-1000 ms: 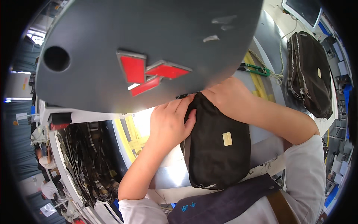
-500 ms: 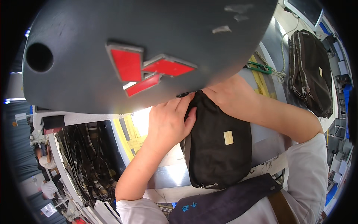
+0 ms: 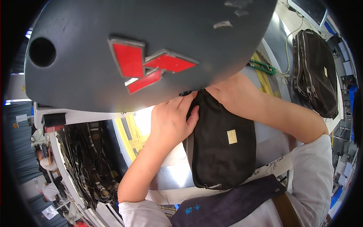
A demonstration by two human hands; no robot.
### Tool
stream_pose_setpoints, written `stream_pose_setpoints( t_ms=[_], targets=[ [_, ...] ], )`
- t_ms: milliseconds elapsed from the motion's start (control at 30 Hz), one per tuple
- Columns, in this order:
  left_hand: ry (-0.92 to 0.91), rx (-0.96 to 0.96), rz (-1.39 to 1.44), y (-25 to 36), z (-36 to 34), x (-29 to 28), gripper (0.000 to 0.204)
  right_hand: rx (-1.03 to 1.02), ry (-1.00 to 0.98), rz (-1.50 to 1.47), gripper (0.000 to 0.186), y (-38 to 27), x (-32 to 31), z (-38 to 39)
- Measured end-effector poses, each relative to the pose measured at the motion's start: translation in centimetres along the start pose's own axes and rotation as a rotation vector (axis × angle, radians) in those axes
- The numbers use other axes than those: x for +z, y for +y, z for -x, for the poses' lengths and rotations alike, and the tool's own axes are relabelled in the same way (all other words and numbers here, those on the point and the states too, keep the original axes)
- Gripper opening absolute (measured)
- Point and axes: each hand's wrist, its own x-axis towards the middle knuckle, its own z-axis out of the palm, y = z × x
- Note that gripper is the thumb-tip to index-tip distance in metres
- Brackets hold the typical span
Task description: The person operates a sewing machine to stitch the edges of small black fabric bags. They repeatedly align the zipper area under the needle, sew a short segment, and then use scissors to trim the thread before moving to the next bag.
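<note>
A black fabric bag (image 3: 223,162) lies lengthwise before me, with a small cream label (image 3: 231,137) and a metal zip along its left side and near end. At its upper left edge my left hand (image 3: 171,119) pinches the cloth between bent fingers and thumb. My right hand (image 3: 233,94) is curled over the bag's upper right edge, its fingertips hidden. Both hands are right under the near edge of a dark grey sewing machine head (image 3: 87,79), which covers the bag's far end.
A second dark bag (image 3: 315,73) with long zips lies at the right. Green-handled thread snips (image 3: 262,67) rest on the table near a cord. Dark plaid cloth pieces (image 3: 89,162) are piled at the left. A screen (image 3: 311,10) is at the far right; people sit beyond on the left.
The machine head appears slightly higher and further left in view. Both hands keep their places on the bag, with barely any movement.
</note>
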Motion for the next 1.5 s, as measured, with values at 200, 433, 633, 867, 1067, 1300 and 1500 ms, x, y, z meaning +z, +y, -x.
stream_pose_setpoints(
  t_ms=[200,433,633,867,1067,1300,1500],
  targets=[
    [0.013,-0.015,-0.028,-0.8,-0.5,0.4,0.033,0.01,0.0,0.057,0.03,0.8,0.3,-0.7],
    [0.017,-0.026,-0.046,-0.8,-0.5,0.4,0.031,0.016,-0.009,0.044,0.032,0.8,0.3,-0.8],
    [0.013,-0.029,-0.048,-0.8,-0.5,0.4,0.031,0.0,0.018,0.031,0.031,0.9,0.4,-0.7],
    [0.038,-0.025,-0.056,-1.1,-0.6,0.6,0.031,0.016,-0.005,0.021,0.025,1.1,0.7,-1.0],
    [0.013,-0.041,-0.058,-1.1,-0.5,0.6,0.031,0.008,-0.017,0.048,0.023,1.1,0.4,-1.0],
    [0.058,-0.011,-0.063,-1.5,-0.7,0.9,0.029,0.01,0.009,0.047,0.021,1.4,0.8,-1.0],
    [-0.01,-0.073,-0.056,-1.1,-0.6,0.5,0.029,0.003,0.012,0.031,0.02,1.2,0.7,-0.8]
  ],
)
